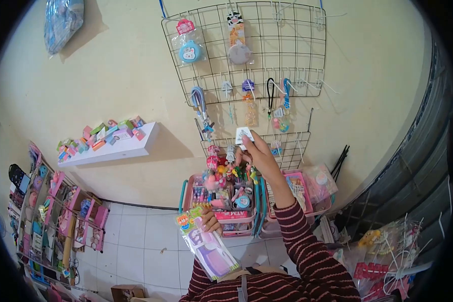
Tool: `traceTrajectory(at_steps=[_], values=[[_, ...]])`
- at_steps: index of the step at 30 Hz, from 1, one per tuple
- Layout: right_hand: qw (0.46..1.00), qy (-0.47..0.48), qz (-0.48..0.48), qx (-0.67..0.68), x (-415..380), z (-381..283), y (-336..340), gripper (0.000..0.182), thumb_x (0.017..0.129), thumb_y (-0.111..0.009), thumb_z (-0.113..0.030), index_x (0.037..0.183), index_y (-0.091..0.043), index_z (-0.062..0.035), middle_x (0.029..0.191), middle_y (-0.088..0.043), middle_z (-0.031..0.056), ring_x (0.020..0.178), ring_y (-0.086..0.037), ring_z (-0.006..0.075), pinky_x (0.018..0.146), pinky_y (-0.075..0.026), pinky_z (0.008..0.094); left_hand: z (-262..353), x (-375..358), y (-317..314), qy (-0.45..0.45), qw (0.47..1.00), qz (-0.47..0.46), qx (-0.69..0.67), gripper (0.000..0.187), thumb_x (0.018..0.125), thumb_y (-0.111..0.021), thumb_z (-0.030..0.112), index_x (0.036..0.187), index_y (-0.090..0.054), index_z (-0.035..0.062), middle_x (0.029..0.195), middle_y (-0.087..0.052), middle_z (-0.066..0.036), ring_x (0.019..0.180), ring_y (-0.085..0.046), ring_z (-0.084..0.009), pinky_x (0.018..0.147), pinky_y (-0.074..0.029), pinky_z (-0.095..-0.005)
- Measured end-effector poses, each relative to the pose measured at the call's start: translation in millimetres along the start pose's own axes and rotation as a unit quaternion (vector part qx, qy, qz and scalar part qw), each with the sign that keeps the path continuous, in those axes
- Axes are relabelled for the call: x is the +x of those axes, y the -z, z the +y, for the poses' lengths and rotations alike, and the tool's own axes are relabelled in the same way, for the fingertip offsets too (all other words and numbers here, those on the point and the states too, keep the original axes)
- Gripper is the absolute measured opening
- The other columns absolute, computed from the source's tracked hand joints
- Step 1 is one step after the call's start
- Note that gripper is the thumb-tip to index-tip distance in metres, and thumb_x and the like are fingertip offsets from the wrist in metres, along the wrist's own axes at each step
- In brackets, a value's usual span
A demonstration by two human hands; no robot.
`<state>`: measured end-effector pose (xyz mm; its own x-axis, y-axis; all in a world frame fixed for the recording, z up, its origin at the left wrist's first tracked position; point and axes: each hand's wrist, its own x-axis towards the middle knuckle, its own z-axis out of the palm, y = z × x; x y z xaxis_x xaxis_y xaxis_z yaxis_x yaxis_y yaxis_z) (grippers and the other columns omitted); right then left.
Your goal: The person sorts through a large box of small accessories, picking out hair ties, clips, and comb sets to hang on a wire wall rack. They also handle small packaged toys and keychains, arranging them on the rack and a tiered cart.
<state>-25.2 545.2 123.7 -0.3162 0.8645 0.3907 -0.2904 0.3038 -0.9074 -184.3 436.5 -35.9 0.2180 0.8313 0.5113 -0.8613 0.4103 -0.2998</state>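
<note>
My right hand [262, 155] is raised in front of the wire grid rack [211, 43] and pinches a small white card [244, 137] between thumb and fingers. Around and just below it hang colourful keychains [214, 176], partly overlapped by the hand. Lower down, my left hand [210, 221] grips the upper edge of a clear package [211, 254] with a green and orange printed top. Inside that package is a flat lilac and white item whose exact kind does not show. The package hangs tilted near my body.
Pink baskets [187, 199] of small goods stand below the rack. A white wall shelf [131, 151] with small boxes juts out on the left, above a stocked display rack [60, 216]. Plastic-wrapped goods [382, 251] lie at the lower right, beside a dark shutter [412, 161].
</note>
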Motion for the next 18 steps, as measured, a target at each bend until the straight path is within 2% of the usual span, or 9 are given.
traceTrajectory(at_steps=[3,8,13,16,18], values=[[1.0,0.016,0.004,0.021,38.7,8.1,-3.2,0.02,0.087,-0.034,-0.02,0.094,-0.042,-0.0028,0.059,-0.049,0.0056,0.049,-0.042,0.0064,0.044,-0.029,0.0174,19.2,21.8,14.9,-0.003,1.0,-0.018,-0.012,0.015,0.082,-0.036,0.014,0.092,-0.039,0.0024,0.067,-0.043,-0.005,0.051,-0.042,-0.015,0.051,-0.035,-0.0247],[0.998,0.048,0.025,-0.017,90.1,19.4,-0.7,0.019,0.087,-0.034,-0.02,0.089,-0.042,-0.0031,0.06,-0.047,0.0039,0.05,-0.042,0.0063,0.044,-0.026,0.017,55.1,73.0,33.8,0.056,0.996,-0.047,-0.051,0.016,0.083,-0.035,0.014,0.093,-0.038,0.002,0.068,-0.043,-0.006,0.054,-0.044,-0.0154,0.052,-0.035,-0.0249],[0.998,0.039,0.058,-0.005,112.5,31.0,5.9,0.019,0.087,-0.036,-0.02,0.09,-0.043,-0.0027,0.062,-0.045,0.002,0.051,-0.042,0.0062,0.043,-0.026,0.0167,79.7,130.2,42.3,0.117,0.987,-0.055,-0.099,0.016,0.083,-0.035,0.014,0.092,-0.038,0.0019,0.068,-0.043,-0.006,0.054,-0.044,-0.0153,0.051,-0.035,-0.0246],[0.995,0.025,0.099,-0.007,119.2,35.8,8.9,0.017,0.086,-0.036,-0.018,0.086,-0.043,-0.0024,0.063,-0.045,0.0019,0.05,-0.046,0.0078,0.045,-0.03,0.0185,89.2,148.5,48.7,0.148,0.98,-0.051,-0.121,0.016,0.083,-0.034,0.014,0.092,-0.039,0.0018,0.068,-0.043,-0.006,0.053,-0.044,-0.0153,0.051,-0.035,-0.0244],[0.994,0.029,0.103,-0.021,131.0,47.5,14.4,0.017,0.086,-0.036,-0.018,0.09,-0.043,-0.0025,0.064,-0.045,0.0019,0.05,-0.044,0.0072,0.044,-0.028,0.0176,93.4,150.7,51.5,0.165,0.976,-0.041,-0.134,0.016,0.083,-0.034,0.014,0.091,-0.039,0.0018,0.068,-0.043,-0.006,0.053,-0.044,-0.0152,0.051,-0.035,-0.0242]])
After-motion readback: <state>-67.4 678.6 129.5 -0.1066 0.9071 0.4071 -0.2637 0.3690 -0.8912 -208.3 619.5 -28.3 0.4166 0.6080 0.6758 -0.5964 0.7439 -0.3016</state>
